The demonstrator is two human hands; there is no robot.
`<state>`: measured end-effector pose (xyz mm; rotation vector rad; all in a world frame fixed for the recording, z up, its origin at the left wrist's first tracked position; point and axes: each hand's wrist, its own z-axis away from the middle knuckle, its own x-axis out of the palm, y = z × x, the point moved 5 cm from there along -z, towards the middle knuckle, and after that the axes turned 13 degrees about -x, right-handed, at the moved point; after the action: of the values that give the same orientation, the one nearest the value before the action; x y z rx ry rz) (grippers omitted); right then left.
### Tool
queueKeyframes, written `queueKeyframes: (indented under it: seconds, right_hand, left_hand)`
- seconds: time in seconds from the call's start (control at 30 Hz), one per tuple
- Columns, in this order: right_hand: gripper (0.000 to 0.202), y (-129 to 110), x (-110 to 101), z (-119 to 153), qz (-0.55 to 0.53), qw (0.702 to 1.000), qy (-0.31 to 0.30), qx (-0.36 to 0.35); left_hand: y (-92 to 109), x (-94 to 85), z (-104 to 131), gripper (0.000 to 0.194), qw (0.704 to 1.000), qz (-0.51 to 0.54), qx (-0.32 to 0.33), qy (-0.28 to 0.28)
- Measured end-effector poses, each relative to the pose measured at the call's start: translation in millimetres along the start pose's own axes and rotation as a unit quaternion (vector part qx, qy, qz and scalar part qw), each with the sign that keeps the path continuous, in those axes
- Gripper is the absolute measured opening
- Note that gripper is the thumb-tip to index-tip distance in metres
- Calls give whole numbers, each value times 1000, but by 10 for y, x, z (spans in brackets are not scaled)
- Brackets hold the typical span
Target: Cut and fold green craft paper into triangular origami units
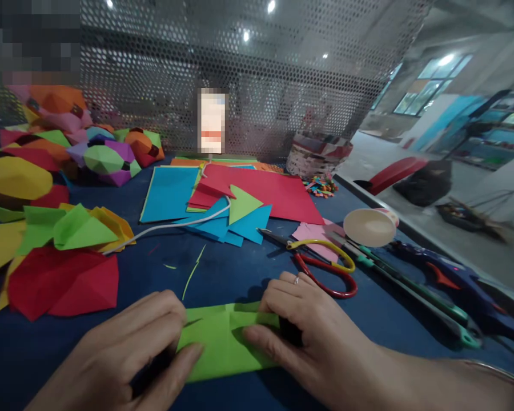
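Note:
A folded strip of light green paper (223,342) lies on the dark blue table, with a crease running across its middle. My left hand (141,342) grips its left end between curled fingers and thumb. The right end is pinched by my right hand (297,331), its thumb on top of the paper and its fingers at the far edge. Scissors (325,260) with one yellow and one red handle rest just beyond my right hand. Thin green paper scraps (192,274) are on the table past the green paper.
Red (265,191) and blue sheets (171,191) lie ahead under a white cord (175,220). Folded paper shapes (68,279) crowd the left. At right are a cup (368,226), a green cutter (415,285), a dark blue tool (462,285) and the table edge.

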<state>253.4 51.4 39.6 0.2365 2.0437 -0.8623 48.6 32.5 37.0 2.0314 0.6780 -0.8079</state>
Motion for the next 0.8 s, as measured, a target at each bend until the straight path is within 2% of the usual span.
queueKeyframes:
  seconds: [0.2, 0.43, 0.7, 0.8]
  right_hand:
    - [27, 51, 5, -12, 40, 999, 1, 1]
    - [27, 67, 11, -12, 38, 999, 4, -2]
    - [26, 62, 10, -16, 38, 999, 11, -5]
    - [26, 58, 8, -22, 38, 999, 17, -9]
  left_hand:
    - [-3, 19, 14, 16, 999, -37, 25, 18]
    - [-19, 84, -14, 25, 998, -44, 39, -19]
    - [-52, 82, 19, 28, 998, -51, 8, -34]
    - [-100, 26, 33, 20, 997, -72, -23, -17]
